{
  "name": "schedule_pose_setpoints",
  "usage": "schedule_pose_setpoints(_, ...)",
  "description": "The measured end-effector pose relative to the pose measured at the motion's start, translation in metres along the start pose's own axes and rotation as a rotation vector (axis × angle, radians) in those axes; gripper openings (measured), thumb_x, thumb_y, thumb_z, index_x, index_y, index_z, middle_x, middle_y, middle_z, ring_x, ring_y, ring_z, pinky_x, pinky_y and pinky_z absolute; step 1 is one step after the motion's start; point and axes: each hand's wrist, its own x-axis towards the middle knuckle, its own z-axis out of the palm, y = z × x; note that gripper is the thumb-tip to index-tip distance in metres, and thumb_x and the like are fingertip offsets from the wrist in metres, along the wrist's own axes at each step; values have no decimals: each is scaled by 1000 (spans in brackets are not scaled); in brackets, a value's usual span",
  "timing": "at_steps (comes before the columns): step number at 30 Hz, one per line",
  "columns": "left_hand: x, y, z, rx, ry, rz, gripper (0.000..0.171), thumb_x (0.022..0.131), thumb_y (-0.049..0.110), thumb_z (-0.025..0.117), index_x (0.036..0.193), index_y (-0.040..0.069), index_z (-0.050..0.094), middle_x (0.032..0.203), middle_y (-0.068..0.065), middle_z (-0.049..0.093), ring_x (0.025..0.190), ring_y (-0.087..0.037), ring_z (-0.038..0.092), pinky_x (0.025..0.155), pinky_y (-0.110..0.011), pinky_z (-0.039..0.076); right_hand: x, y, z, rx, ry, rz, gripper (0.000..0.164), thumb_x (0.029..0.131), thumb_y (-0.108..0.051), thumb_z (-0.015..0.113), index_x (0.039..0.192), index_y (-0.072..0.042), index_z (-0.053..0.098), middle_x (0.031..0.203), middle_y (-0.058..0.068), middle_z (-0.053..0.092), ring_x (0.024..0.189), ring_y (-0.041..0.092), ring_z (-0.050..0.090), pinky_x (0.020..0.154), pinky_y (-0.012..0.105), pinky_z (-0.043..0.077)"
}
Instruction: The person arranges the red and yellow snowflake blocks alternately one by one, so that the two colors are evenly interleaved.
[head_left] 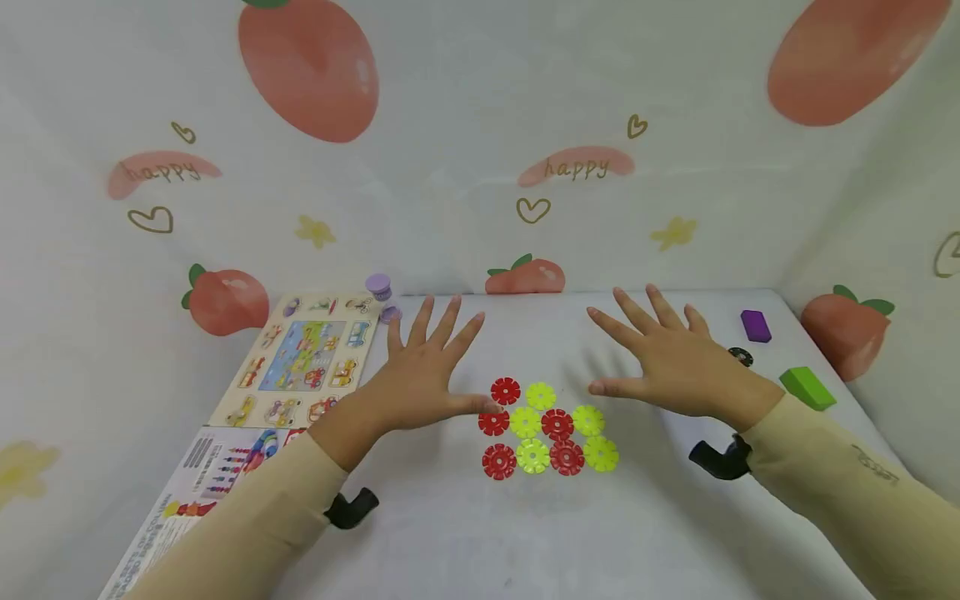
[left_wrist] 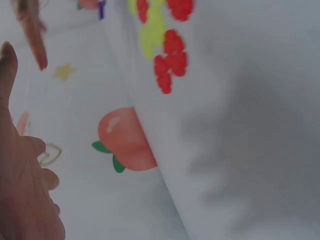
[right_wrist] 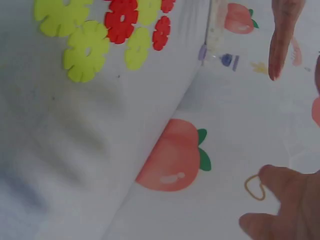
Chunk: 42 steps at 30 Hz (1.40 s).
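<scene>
Both hands hover above the white table with fingers spread and straight. My left hand (head_left: 420,379) is held left of a group of flat notched plastic discs; its thumb overlaps a red disc (head_left: 493,422) in the head view, and I cannot tell whether they touch. To the right of the group is my right hand (head_left: 671,367), holding nothing. Red discs (head_left: 498,462) and yellow-green discs (head_left: 602,454) lie flat in uneven rows. The left wrist view catches red discs (left_wrist: 172,55) near the top; the right wrist view shows yellow-green discs (right_wrist: 86,50) more closely.
At the left lie a picture puzzle board (head_left: 360,333) and a printed box (head_left: 195,467). Small purple tubs (head_left: 378,287) stand behind the board. On the right are a purple block (head_left: 756,326), a green block (head_left: 807,388) and a black disc (head_left: 741,357). Patterned cloth hangs behind.
</scene>
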Motion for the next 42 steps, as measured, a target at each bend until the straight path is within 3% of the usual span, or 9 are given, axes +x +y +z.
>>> schedule_pose_setpoints(5,21,-4,3,-244,73,9,101,75,85,40,153,36,0,159,3,-5,143,-29,-11,102,-67,-7,10,6,4,158,60,9,94,78,-81,43,153,-39,8,159,4,10,139,42,16,97,69,26)
schedule_pose_setpoints(8,24,-8,14,-456,114,12,91,81,79,42,154,36,7,159,9,4,144,-20,-1,104,-66,1,15,9,11,353,115,-24,85,85,-68,52,153,-37,11,158,1,16,138,36,23,101,65,25)
schedule_pose_setpoints(13,21,-5,52,-871,189,-20,69,90,67,42,150,41,22,151,15,30,137,-11,26,104,-57,26,23,3,37,872,147,-116,69,95,-32,59,152,-35,21,151,-1,32,131,30,38,99,58,34)
schedule_pose_setpoints(17,22,1,91,-1070,179,-129,62,91,59,51,147,39,33,137,11,50,123,-9,45,97,-43,40,31,-7,69,1158,109,-94,62,95,-28,61,148,-33,30,142,3,43,123,31,45,93,53,43)
schedule_pose_setpoints(22,25,6,126,-1024,183,-257,64,89,54,60,143,23,44,121,11,59,110,-6,52,95,-36,43,39,-15,111,1186,-1,34,64,89,-39,67,145,-25,39,133,5,50,115,26,50,91,45,45)
schedule_pose_setpoints(28,28,14,132,-614,156,-208,57,84,47,69,133,18,57,120,3,49,109,-15,42,89,-38,42,47,-26,135,916,-54,64,55,83,-41,74,131,-18,57,121,-3,50,102,19,48,87,37,45)
schedule_pose_setpoints(31,29,17,128,-534,154,-212,47,82,45,72,121,20,63,114,3,47,103,-15,41,84,-35,40,49,-31,134,850,-41,67,43,85,-32,74,123,-16,61,116,0,46,97,20,45,84,37,44)
schedule_pose_setpoints(37,26,17,126,-761,185,-251,33,83,34,76,108,24,58,93,9,56,84,-11,50,74,-30,45,47,-34,132,920,-44,167,32,87,-27,73,111,-18,55,101,4,53,91,23,49,78,37,45)
schedule_pose_setpoints(42,22,3,120,-979,332,-330,21,90,24,68,109,22,58,91,7,62,76,-14,56,63,-30,50,43,-36,129,1025,2,184,22,91,-28,67,108,-20,56,91,7,57,83,24,54,71,38,49)
